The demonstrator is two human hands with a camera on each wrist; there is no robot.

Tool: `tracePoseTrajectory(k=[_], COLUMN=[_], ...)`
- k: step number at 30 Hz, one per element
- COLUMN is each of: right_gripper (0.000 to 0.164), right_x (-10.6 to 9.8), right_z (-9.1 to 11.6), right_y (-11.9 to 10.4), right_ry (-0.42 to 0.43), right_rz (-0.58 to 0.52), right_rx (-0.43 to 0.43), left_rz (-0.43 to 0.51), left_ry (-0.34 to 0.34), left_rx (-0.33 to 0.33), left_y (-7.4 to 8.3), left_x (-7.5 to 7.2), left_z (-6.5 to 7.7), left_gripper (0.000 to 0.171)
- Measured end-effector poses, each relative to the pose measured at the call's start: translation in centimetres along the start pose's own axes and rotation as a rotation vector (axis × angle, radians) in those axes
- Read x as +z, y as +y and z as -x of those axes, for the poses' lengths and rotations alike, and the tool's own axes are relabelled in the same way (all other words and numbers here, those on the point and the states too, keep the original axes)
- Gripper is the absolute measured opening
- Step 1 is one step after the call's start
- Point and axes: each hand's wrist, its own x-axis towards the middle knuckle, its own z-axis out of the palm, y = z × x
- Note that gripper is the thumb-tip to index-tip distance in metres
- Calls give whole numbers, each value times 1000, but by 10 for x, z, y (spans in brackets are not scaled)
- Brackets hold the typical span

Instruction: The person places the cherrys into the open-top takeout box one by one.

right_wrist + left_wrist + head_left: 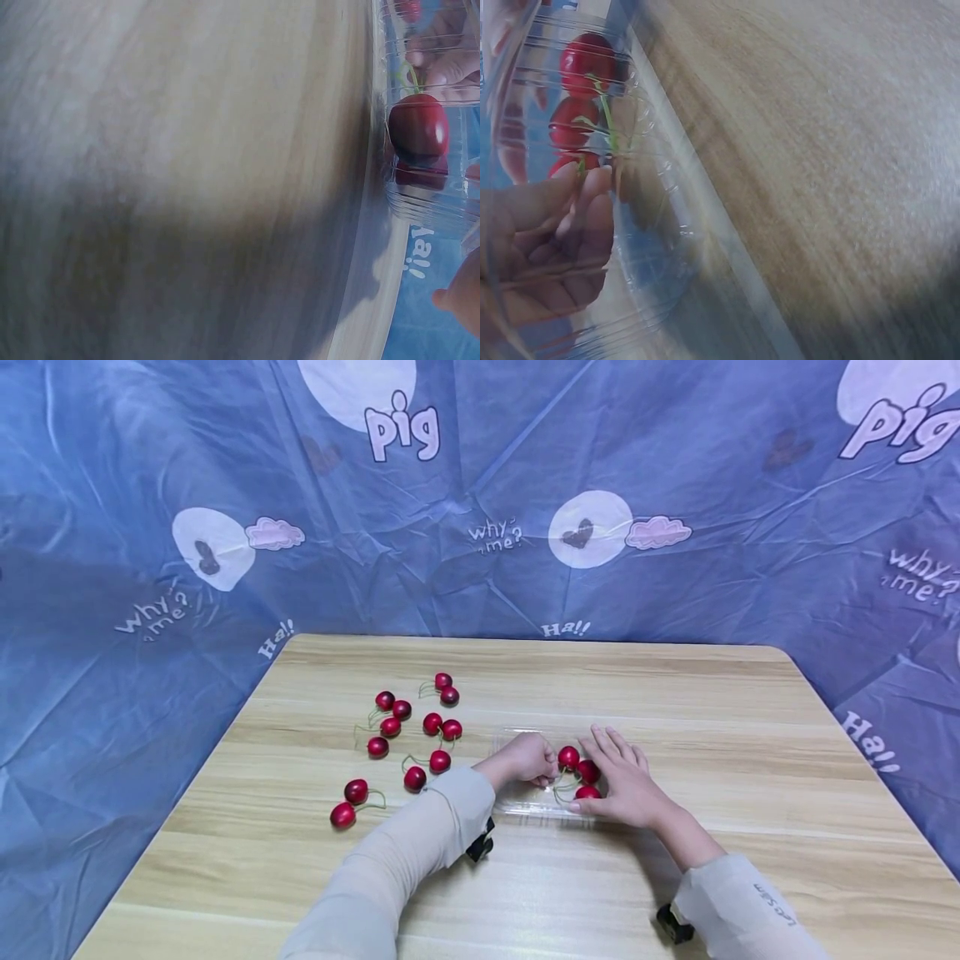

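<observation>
A clear plastic box stands on the table with red cherries at its right end, their green stems pointing left. My left hand is inside the box, fingers curled. Through the box wall in the left wrist view, its thumb and fingertips pinch a green cherry stem. My right hand lies across the box's right end, fingers extended and thumb spread beside the cherries. A dark red cherry shows through the wall in the right wrist view; most of the right hand is out of that view.
Several more cherries lie left of the box, mostly in stemmed pairs, such as a near pair and a far pair. The wooden table ends at a blue printed cloth behind it.
</observation>
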Motion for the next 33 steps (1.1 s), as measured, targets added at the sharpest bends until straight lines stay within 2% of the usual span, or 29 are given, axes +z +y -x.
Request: tracePoseTrajectory(k=[4,11,15,25,28,33], right_gripper=[95,95,95,96,95,95], right_x=[-1,-2,-2,2,2,3], right_z=[-1,-2,-2,-3,-2,-1], right_y=[0,-1,-1,1,1,1], right_ry=[-6,-11,-8,-7,-8,-1], right_rz=[0,7,8,9,6,6], right_rx=[0,-5,-7,-6,-5,-7], left_rz=[-39,-227,-282,-325,-297,-176], left_ry=[2,24,31,48,59,85], left_rx=[4,46,65,74,84,80], left_y=[1,6,7,6,5,1], left_x=[-3,-11,-14,-21,-23,-25], left_z=[1,6,8,14,16,20], left_gripper=[9,10,10,7,10,16])
